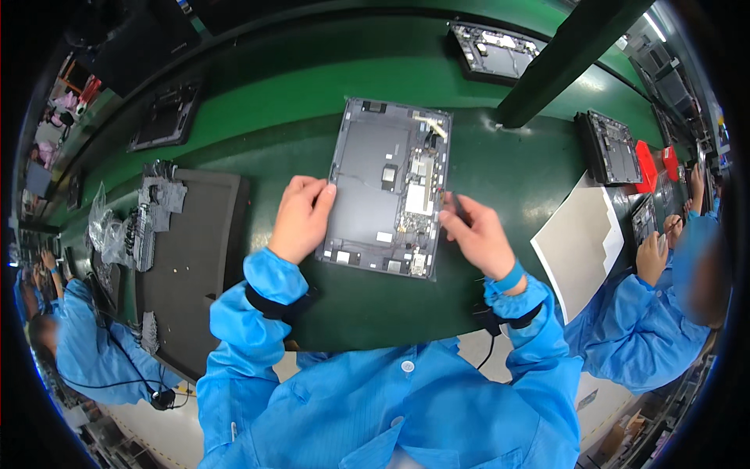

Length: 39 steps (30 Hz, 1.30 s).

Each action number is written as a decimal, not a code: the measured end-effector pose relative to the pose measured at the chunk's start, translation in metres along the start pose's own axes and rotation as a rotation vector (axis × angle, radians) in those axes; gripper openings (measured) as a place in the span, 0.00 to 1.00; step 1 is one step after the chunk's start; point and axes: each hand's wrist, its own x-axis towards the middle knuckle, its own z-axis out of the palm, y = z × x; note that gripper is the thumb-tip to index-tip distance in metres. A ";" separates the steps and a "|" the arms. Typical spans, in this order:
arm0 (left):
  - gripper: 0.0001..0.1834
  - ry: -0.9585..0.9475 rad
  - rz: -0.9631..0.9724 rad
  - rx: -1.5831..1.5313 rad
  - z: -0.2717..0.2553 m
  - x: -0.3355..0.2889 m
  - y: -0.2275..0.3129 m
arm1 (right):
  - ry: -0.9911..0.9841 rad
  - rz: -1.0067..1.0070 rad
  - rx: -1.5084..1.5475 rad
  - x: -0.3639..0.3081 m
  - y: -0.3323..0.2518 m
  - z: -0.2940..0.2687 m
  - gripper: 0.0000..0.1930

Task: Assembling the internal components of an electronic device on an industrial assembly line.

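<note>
An opened laptop chassis (367, 156), dark grey with a bared strip of circuit board and cables along its right side, lies in front of me on the green bench. My left hand (303, 215) is closed on its left edge, thumb on top. At the right edge my right hand (478, 232) has its thumb and fingers pinched together. Something small and dark shows between those fingers, too hidden to name. A blue wristband circles my right wrist.
A dark foam-lined tray (191, 289) with grey connector parts (152, 211) stands on the left. At right lie a white board (578, 238) and a stack of chassis (609, 148). A green post (574, 59) rises at the back. Co-workers (641, 328) sit on both sides.
</note>
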 end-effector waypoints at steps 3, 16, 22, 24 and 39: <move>0.16 0.066 0.011 0.003 0.008 0.005 0.005 | -0.008 -0.015 0.022 0.009 -0.008 0.002 0.20; 0.09 0.169 -0.510 -1.452 -0.034 0.144 -0.025 | -0.033 -0.013 0.452 0.032 0.010 0.002 0.24; 0.11 0.310 -0.440 -1.685 -0.016 0.206 -0.051 | -0.078 -0.034 0.431 0.032 0.015 0.004 0.14; 0.10 0.465 -0.486 -1.578 -0.008 0.214 -0.049 | -0.061 -0.008 0.376 0.031 0.015 0.003 0.13; 0.15 -0.428 -0.477 -0.942 -0.016 0.223 0.074 | -0.082 0.003 0.401 0.032 0.021 -0.005 0.11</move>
